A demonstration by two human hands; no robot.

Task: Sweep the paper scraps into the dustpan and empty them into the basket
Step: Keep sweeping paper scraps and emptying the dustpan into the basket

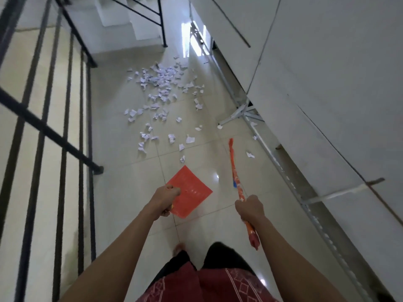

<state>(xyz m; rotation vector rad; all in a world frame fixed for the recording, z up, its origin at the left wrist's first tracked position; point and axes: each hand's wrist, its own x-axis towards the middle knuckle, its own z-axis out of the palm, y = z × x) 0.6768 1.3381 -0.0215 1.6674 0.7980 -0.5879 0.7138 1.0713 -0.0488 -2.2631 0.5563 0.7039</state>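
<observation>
Several white paper scraps (pixel 162 92) lie scattered over the tiled floor (pixel 122 171) ahead of me, thickest far down the corridor and thinner toward me. My left hand (pixel 166 198) grips the red dustpan (pixel 188 190), held above the floor just short of the nearest scraps. My right hand (pixel 249 209) is closed around the orange broom handle (pixel 235 171), which points forward and up over the floor. The broom's head is not visible. No basket is in view.
A black metal stair railing (pixel 54 131) runs along my left. A white wall (pixel 327 83) with a metal rail and bracket (pixel 244 112) at its base lines the right. White stairs (pixel 130 20) rise at the far end. My legs and red garment are below.
</observation>
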